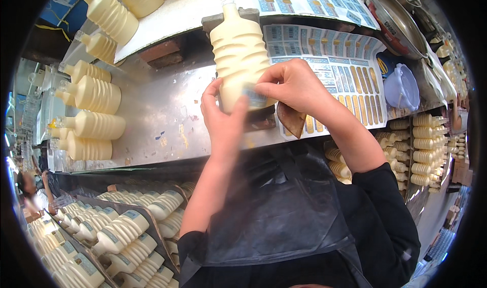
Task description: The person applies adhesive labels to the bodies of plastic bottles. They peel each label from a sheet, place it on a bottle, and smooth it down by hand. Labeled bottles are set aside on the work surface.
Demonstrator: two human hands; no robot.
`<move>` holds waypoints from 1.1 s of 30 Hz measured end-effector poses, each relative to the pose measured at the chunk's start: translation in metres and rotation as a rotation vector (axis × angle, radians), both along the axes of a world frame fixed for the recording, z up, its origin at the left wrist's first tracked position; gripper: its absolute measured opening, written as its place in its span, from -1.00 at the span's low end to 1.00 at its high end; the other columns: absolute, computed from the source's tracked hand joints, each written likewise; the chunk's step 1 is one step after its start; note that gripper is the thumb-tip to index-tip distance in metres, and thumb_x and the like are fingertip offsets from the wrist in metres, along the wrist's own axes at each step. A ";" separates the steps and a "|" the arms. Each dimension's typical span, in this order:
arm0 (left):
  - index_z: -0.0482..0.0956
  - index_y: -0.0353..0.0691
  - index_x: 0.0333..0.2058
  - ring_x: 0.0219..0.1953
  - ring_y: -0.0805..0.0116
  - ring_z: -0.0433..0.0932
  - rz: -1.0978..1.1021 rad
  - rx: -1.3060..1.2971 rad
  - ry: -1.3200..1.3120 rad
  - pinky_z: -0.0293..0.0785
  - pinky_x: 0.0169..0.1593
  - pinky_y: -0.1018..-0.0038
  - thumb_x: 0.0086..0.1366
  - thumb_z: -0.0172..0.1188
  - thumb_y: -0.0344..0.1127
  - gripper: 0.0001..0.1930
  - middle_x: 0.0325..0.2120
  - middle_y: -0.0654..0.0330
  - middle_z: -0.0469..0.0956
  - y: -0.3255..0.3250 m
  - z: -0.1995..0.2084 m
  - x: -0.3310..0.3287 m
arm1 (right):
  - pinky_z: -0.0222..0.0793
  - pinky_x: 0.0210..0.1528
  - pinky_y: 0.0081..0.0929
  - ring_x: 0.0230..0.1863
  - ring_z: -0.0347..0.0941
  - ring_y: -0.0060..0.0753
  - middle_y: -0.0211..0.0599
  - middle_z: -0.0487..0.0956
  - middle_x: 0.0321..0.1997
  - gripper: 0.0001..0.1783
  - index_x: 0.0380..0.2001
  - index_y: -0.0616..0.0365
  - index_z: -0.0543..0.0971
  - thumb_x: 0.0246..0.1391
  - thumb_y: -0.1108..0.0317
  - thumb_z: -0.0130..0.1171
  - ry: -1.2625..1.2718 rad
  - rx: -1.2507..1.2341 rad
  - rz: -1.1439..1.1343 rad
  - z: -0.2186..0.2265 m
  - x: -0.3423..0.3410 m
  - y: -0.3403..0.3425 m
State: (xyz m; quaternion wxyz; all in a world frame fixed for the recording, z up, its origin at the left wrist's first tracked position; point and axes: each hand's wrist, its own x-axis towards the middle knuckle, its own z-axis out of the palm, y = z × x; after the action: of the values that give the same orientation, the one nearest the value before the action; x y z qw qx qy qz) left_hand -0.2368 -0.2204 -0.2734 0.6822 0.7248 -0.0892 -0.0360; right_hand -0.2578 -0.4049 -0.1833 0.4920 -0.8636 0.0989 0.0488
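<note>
A cream ribbed bottle (238, 52) with a clear threaded neck lies on its back in front of me, propped on a dark block rest (251, 14). At its lower end is a small blue label (255, 98), partly covered by fingers and blurred. My right hand (299, 87) pinches the label's right side between thumb and index finger against the bottle. My left hand (220, 113) grips the bottle's lower left side, its thumb, smeared by motion, reaching to the label's left edge. Beside my right wrist a brown wedge-shaped piece (291, 120) juts over the table edge.
Sheets of blue and gold labels (329, 67) lie right of the bottle. More cream bottles (99, 95) stand along the metal table's (157, 105) left side. A lilac bucket (402, 87) and a large metal pan (398, 22) are at right. Labelled bottles (122, 232) fill crates at lower left.
</note>
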 end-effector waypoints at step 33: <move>0.27 -0.28 0.25 0.18 0.26 0.41 0.008 -0.286 0.116 0.42 0.23 0.35 0.37 0.30 -0.39 -0.45 0.19 0.01 0.30 -0.008 0.012 -0.008 | 0.35 -0.30 -0.65 -0.38 0.34 -0.73 -0.57 0.40 -0.46 -0.29 0.20 0.37 0.45 0.08 0.20 0.44 -0.092 0.198 -0.275 -0.058 -0.028 0.010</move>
State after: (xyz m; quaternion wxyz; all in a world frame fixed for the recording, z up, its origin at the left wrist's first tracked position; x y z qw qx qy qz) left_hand -0.2449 -0.2285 -0.2619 0.7827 0.6172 -0.0508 -0.0619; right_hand -0.2854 -0.3952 -0.2412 0.5806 -0.7907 0.1881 -0.0489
